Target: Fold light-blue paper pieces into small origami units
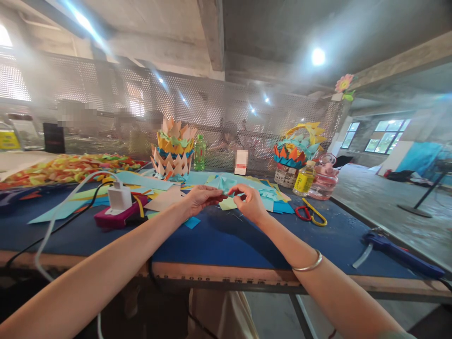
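Observation:
Between my two hands, above the blue tabletop [226, 240], is a folded piece of light turquoise paper [226, 184]. My left hand [204, 197] pinches its left side between thumb and fingers. On the right edge of the same paper, my right hand [246, 197] has its fingertips pressed together. A metal bangle [310, 263] circles the right forearm. Just beyond the hands lie loose sheets of turquoise, yellow and blue paper [282, 207]. A small blue paper square [192, 222] is on the table below my left hand.
Scissors [312, 213] and a blue glue gun [395, 249] lie at the right. At the left are a purple power strip [120, 214] with a white charger [119, 195] and cables, and a heap of paper pieces [70, 169]. Paper baskets [173, 155] and bottles [304, 179] stand behind.

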### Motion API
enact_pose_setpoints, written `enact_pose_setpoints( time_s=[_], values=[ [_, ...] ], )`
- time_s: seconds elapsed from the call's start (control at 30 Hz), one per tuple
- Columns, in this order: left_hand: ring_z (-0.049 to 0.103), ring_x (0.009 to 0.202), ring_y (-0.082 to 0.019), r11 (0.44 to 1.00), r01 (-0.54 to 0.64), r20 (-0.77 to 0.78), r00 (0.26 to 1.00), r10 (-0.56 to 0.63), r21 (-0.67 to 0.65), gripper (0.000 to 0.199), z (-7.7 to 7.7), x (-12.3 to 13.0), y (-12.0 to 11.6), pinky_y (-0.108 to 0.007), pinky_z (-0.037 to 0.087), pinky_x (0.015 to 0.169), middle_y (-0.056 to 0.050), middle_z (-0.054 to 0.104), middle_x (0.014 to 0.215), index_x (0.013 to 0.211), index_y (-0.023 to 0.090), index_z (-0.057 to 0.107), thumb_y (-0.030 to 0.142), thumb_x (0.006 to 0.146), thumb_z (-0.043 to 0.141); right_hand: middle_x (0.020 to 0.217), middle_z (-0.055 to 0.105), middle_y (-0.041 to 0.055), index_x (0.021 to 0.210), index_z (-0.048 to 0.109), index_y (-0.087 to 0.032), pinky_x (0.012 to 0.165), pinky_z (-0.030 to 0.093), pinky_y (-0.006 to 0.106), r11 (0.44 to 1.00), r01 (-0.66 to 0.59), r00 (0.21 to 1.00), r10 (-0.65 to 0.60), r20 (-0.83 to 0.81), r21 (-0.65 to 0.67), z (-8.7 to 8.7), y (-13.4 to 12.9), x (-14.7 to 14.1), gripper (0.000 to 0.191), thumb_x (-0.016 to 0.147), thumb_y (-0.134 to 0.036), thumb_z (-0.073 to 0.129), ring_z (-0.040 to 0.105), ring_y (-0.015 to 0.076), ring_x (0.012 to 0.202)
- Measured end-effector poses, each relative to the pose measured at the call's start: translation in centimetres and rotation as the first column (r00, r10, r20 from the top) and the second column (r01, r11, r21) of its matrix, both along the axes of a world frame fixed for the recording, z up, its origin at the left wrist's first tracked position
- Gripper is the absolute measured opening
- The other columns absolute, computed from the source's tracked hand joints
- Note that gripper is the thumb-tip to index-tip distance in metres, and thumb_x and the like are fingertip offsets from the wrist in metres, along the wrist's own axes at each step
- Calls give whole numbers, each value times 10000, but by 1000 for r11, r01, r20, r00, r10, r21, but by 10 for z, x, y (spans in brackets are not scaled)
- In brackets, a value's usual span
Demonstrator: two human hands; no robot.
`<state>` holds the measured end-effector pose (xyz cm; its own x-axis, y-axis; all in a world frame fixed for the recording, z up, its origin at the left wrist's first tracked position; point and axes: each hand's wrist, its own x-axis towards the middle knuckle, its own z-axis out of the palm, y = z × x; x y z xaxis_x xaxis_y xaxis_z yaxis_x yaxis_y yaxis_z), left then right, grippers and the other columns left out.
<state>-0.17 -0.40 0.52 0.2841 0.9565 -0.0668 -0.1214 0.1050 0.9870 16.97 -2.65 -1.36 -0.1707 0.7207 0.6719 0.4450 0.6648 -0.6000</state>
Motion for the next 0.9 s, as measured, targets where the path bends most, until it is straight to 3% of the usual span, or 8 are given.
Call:
enact_pose_setpoints(
  time_s=[0.1,0.2,0.33,0.5,0.73,0.9],
  values=[
    [596,578,-99,998,1,-29,1000,1,58,164,-3,-1,3,-204,473,611,-66,701,658,627,112,695,234,562,783,821,542,-2,891,478,-201,544,438,216,993,-37,969,8,-248,-112,1,1,-1,220,680,-144,504,535,115,695],
    [595,587,-109,990,28,-82,996,-16,140,222,-7,0,5,-230,473,639,-74,704,670,633,113,700,303,550,781,753,505,-35,997,373,-213,511,445,227,966,-92,922,-9,-386,-242,-1,6,-2,398,685,-296,605,512,108,616],
    [597,595,-123,974,61,-132,991,-32,218,287,-11,1,6,-248,473,644,-62,696,650,650,120,703,373,534,772,580,437,-97,1022,372,-205,483,436,228,937,-125,928,-5,-373,-325,-7,11,-5,519,636,-378,672,467,99,518],
    [586,587,-110,960,107,-163,984,-66,260,294,-11,2,6,-229,470,623,-44,694,659,655,129,702,393,539,764,582,520,-72,1013,416,-193,496,422,238,950,-109,943,6,-333,-294,-11,13,-5,527,603,-357,703,514,120,538],
    [564,559,-105,963,98,-198,979,-48,253,307,-7,3,3,-241,472,611,-49,695,655,632,130,694,406,519,767,535,508,-84,1011,450,-189,470,369,217,965,-41,965,-29,-261,-259,-7,13,-3,522,579,-300,720,458,95,473],
    [565,577,-111,964,107,-222,974,-52,242,271,-6,4,1,-235,473,581,-59,692,674,634,130,681,380,549,744,572,540,-65,975,453,-193,482,400,226,963,-24,971,-41,-235,-268,-6,11,-3,472,595,-317,705,480,99,492]
  ],
)
